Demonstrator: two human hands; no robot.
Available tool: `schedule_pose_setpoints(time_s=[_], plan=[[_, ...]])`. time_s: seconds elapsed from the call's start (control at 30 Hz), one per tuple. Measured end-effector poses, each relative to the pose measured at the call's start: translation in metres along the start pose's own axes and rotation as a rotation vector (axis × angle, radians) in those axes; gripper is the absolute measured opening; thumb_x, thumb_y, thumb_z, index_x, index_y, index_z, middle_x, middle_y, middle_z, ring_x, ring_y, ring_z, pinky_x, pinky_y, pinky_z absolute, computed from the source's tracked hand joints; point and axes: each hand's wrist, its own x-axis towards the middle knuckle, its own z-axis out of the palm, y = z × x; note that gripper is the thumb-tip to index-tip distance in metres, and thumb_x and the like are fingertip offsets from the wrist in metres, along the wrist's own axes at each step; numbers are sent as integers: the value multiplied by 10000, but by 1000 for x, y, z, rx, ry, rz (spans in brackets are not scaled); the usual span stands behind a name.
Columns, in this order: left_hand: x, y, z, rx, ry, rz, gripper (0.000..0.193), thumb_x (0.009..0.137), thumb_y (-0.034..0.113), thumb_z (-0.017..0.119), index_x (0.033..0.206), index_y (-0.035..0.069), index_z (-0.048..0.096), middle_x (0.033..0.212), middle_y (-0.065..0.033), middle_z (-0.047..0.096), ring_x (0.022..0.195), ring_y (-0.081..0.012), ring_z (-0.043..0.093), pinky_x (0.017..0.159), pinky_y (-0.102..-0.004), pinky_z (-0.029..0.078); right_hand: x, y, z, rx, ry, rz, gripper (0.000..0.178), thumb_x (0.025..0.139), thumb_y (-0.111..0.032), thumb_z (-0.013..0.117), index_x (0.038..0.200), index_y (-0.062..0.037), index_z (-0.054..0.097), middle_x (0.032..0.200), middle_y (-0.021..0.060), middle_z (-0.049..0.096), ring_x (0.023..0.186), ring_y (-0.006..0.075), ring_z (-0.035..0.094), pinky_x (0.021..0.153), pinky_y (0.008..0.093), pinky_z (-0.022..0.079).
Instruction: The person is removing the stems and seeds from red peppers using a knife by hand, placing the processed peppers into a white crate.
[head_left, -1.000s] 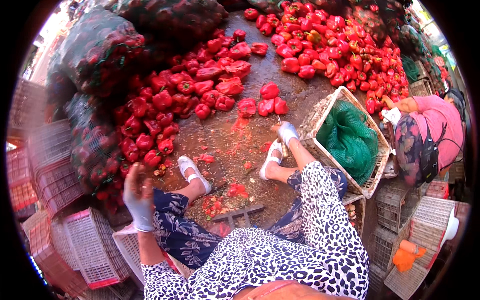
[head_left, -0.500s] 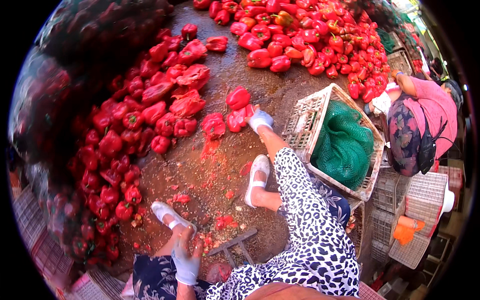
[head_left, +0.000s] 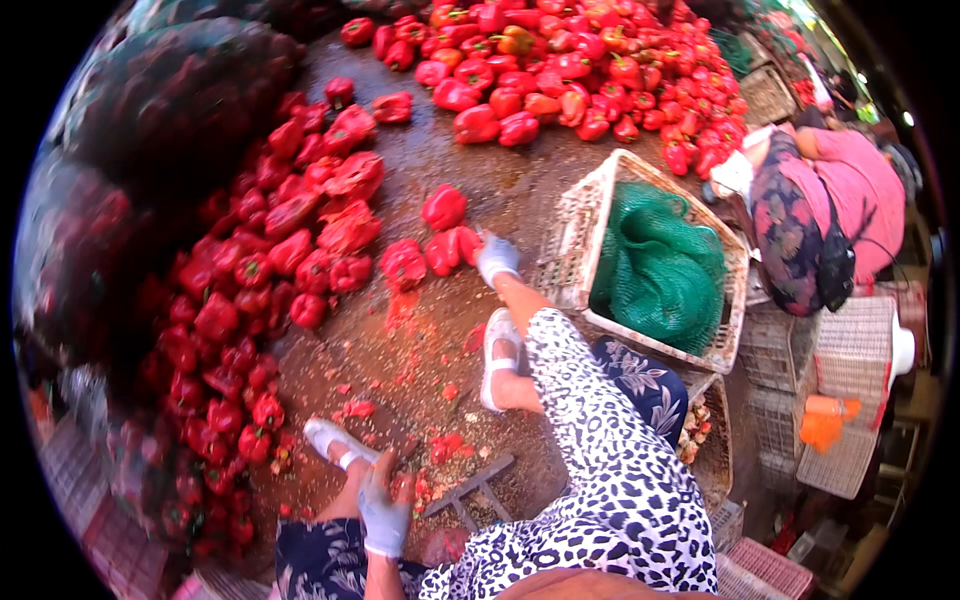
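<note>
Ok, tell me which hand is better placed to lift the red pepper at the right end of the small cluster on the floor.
The right hand, I'd judge: it is right at that red pepper. The left hand is much farther back, beside the left leg.

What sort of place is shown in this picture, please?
Probably a vegetable-handling yard or market: red peppers lie heaped on the littered floor, bulging mesh sacks stand at the left, and plastic crates are stacked at the right.
</note>
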Motion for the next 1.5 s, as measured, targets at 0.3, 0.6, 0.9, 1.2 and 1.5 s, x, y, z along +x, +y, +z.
schedule_pose_setpoints(time_s=[0.3,0.6,0.9,1.2,1.5], plan=[[13,-19,6,-1007,-51,-336,486,955,189,536,1378,15,374,1266,-122,533,1040,-248,601,838,-346,516,-160,-83,-68,436,255,-625,166,857,-214,625,981,-104,615,887,157,660,827,347,646,693,405,504],[4,-59,24,-1328,24,-563,433,950,290,563,1310,115,398,1043,-88,573,881,-252,628,716,-358,544,-99,9,-35,348,3,-181,376,805,-285,691,1112,-73,643,977,126,700,831,231,681,771,363,520],[1,-35,20,-1260,-35,-571,522,943,272,579,1355,23,378,1096,-111,573,924,-221,628,762,-311,537,-125,-89,-1,-158,-375,-428,456,816,-439,579,1172,-156,615,1116,149,658,1036,345,620,880,441,477],[-6,-20,22,-1081,-35,-510,484,956,275,546,1324,-21,438,1163,-125,595,997,-213,628,791,-292,511,-139,-87,125,-70,-369,-66,439,910,-420,486,1131,-68,627,1107,191,653,1026,323,640,868,438,511],[-7,-30,36,-1107,-87,-476,513,951,257,563,1344,-28,397,1143,-141,569,937,-217,624,758,-300,528,-160,-69,60,173,-473,-22,460,749,-338,605,1158,-132,640,1037,185,676,953,313,663,842,416,518]])
